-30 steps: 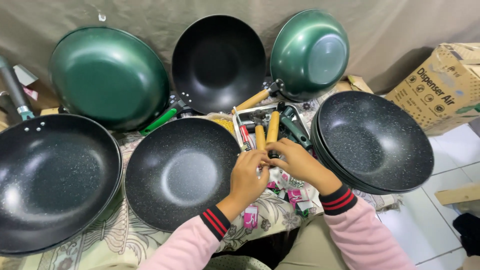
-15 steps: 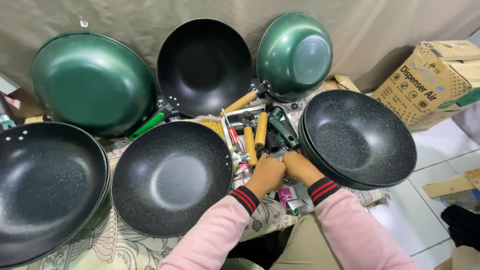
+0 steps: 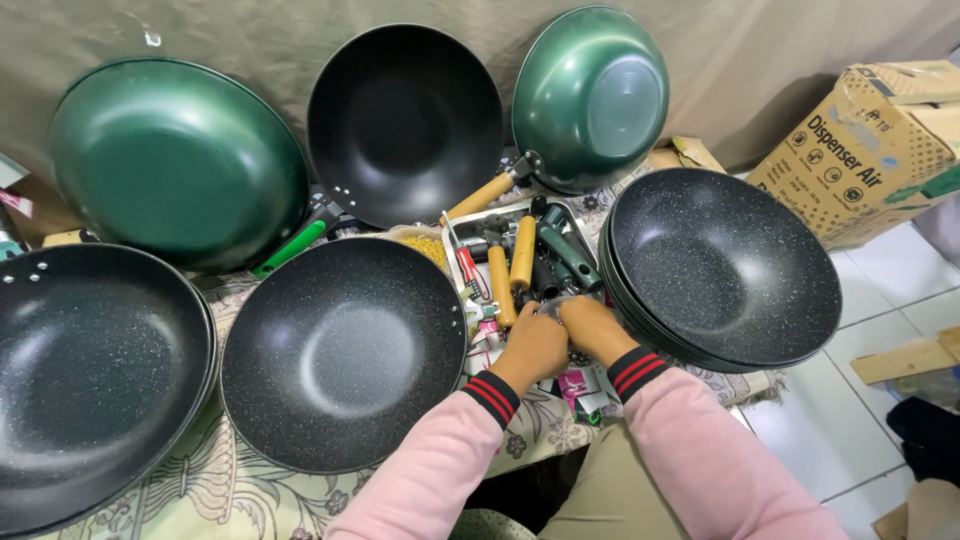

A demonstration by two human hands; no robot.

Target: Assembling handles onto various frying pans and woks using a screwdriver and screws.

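Observation:
My left hand and my right hand are pressed together, fingers curled, at the near edge of a metal tray. A small pale item shows between the fingertips; what it is I cannot tell. The tray holds loose pan handles: two wooden ones, a dark green one and a red-handled tool. Small pink and white packets lie under my wrists. Both sleeves are pink with red and black cuffs.
A speckled black wok sits left of my hands, a stack of the same woks to the right, another far left. Two green woks and a black one lean against the cloth backdrop. A cardboard box stands right.
My hands have closed in on each other and moved slightly toward the tray's near edge. The view has shifted a little to the right.

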